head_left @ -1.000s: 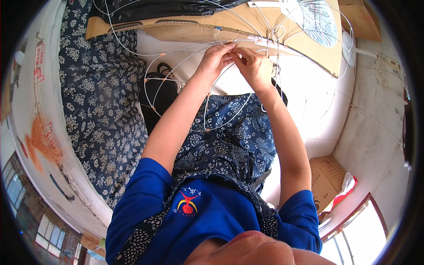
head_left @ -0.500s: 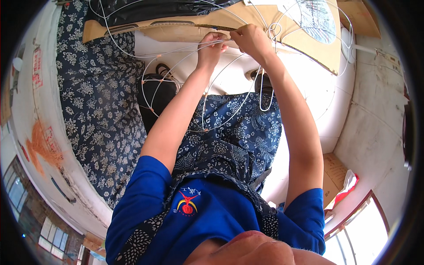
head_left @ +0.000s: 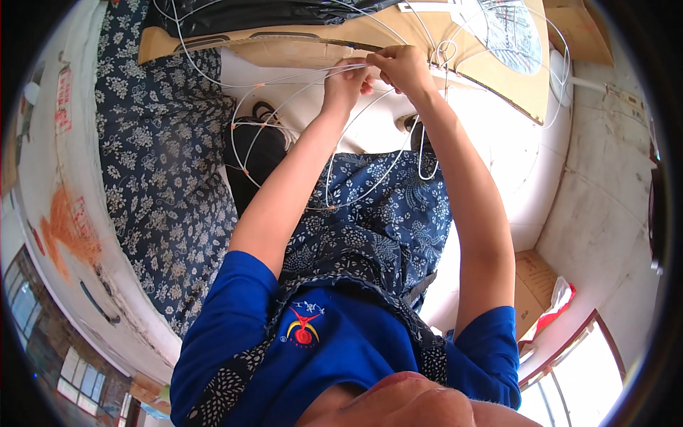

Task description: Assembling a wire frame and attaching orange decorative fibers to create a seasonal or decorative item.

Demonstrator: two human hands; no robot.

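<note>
A white wire frame (head_left: 260, 85) of bent loops spreads in front of me, its joints bound with small tan wraps. Close to the far side, my left hand (head_left: 343, 89) is closed around several wires of this frame. My right hand (head_left: 407, 69) meets it there, thumb and fingers pinched at the same wires, close to the left fingertips. What exactly lies between the right fingertips is too small to make out. Below my hands, a rounded part of the frame hangs over my blue patterned apron (head_left: 377, 188). A narrow wire loop (head_left: 427, 177) dangles under my right wrist.
Ahead lies a cardboard sheet (head_left: 523, 96) with black plastic (head_left: 263, 25) and a round, line-marked transparent piece (head_left: 509, 39). Dark flowered cloth (head_left: 156, 185) covers the left side. My shoes (head_left: 265, 112) are on the white floor, and a cardboard box (head_left: 532, 285) stands at lower right.
My right hand has turned slightly and its fingers reach further left over the wires. My left hand has shifted a little to the right, still on the wires.
</note>
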